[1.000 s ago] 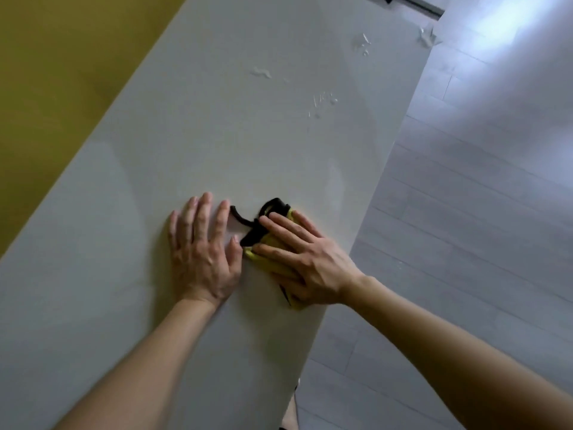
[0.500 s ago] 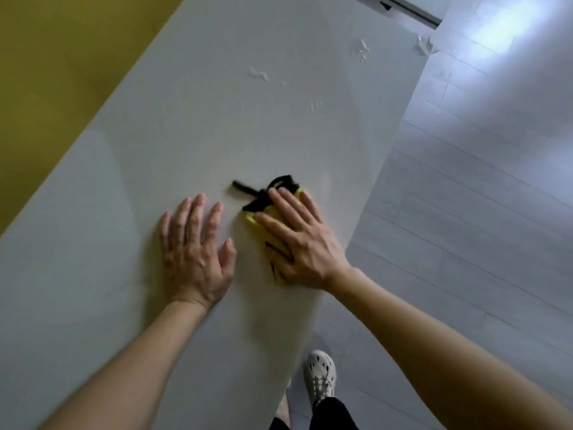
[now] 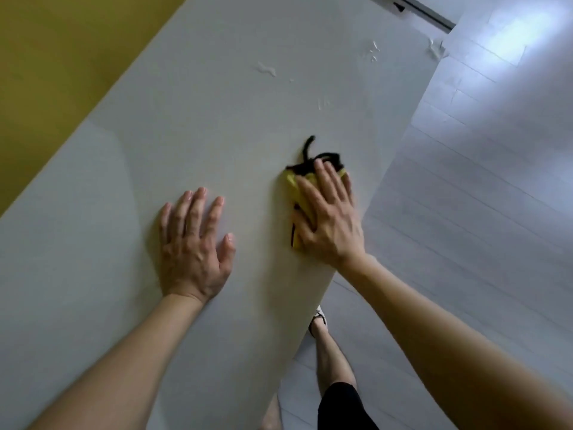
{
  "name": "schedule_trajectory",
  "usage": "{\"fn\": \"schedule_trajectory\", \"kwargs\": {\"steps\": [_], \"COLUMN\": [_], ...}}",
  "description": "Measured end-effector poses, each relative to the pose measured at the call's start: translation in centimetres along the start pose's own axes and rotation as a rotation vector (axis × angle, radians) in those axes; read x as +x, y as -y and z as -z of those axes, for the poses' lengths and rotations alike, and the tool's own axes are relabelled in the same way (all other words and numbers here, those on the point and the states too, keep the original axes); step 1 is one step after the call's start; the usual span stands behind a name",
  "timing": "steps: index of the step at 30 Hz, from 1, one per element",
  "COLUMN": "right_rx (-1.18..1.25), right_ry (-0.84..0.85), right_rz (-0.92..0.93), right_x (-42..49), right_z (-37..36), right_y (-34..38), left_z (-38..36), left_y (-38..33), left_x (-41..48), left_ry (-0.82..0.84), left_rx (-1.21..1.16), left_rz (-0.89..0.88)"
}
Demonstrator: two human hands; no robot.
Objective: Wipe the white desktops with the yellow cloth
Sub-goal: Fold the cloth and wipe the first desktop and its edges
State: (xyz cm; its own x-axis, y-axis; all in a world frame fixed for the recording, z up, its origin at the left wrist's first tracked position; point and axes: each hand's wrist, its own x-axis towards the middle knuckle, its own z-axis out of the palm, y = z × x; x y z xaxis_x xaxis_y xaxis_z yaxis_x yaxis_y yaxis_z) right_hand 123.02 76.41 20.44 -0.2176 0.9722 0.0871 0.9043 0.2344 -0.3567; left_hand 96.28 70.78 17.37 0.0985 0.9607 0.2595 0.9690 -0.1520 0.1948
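Since a second ago the right hand (image 3: 328, 218) has slid the yellow cloth (image 3: 294, 183) forward along the surface (image 3: 186, 119), away from the person and nearer its right edge. A clear gap now lies between it and the left hand (image 3: 193, 243), which it nearly touched before. The left hand has kept its place.

From the head view, the right hand lies palm down on the cloth, its fingers straight and slightly spread, pressing rather than gripping. The cloth is bunched beneath the palm and fingers. Its yellow shows at the left side of the hand and beside the fingertips, and a black edging (image 3: 325, 156) shows along its far end. A black cord (image 3: 307, 148) curls out from that far end onto the bare surface.

The left hand rests flat on the surface with fingers extended and the thumb out to the side, holding nothing.

Farther up the surface, wet smears (image 3: 266, 69) glisten, with more droplets (image 3: 373, 51) near the far right corner.

To the right, the pale plank floor (image 3: 465, 212) runs alongside the surface. The person's leg (image 3: 331, 358) and a white shoe (image 3: 319, 318) show below the near edge. A yellow wall (image 3: 46, 57) borders the surface on the left.
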Motion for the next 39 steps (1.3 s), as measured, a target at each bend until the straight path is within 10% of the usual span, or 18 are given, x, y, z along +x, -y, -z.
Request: {"fn": "schedule_trajectory", "kwargs": {"steps": [3, 6, 13, 20, 27, 34, 39], "right_rx": [0.075, 0.084, -0.015, 0.032, -0.052, 0.058, 0.01], "right_ry": [0.294, 0.362, -0.025, 0.509, 0.121, 0.48, 0.187], "right_rz": [0.603, 0.783, -0.126, 1.213, 0.209, 1.129, 0.738], "right_x": [-4.2, 2.7, 15.9, 6.9, 21.8, 6.6, 22.1], "right_z": [0.1, 0.4, -2.5, -2.4, -4.3, -4.8, -5.2], "right_y": [1.8, -1.6, 1.1, 4.8, 7.6, 13.8, 9.9], "left_z": [0.3, 0.4, 0.7, 3.9, 3.6, 3.7, 3.4], "left_y": [0.0, -0.2, -0.3, 0.4, 5.6, 5.7, 5.7], "left_x": [0.2, 0.2, 0.6, -2.0, -3.9, -4.4, -4.1], "left_ry": [0.016, 0.018, 0.004, -0.031, -0.135, -0.057, -0.084], "left_rx": [-0.009, -0.005, -0.022, -0.064, 0.162, 0.129, 0.131], "left_rz": [0.007, 0.006, 0.058, 0.17, 0.584, 0.612, 0.629]}}
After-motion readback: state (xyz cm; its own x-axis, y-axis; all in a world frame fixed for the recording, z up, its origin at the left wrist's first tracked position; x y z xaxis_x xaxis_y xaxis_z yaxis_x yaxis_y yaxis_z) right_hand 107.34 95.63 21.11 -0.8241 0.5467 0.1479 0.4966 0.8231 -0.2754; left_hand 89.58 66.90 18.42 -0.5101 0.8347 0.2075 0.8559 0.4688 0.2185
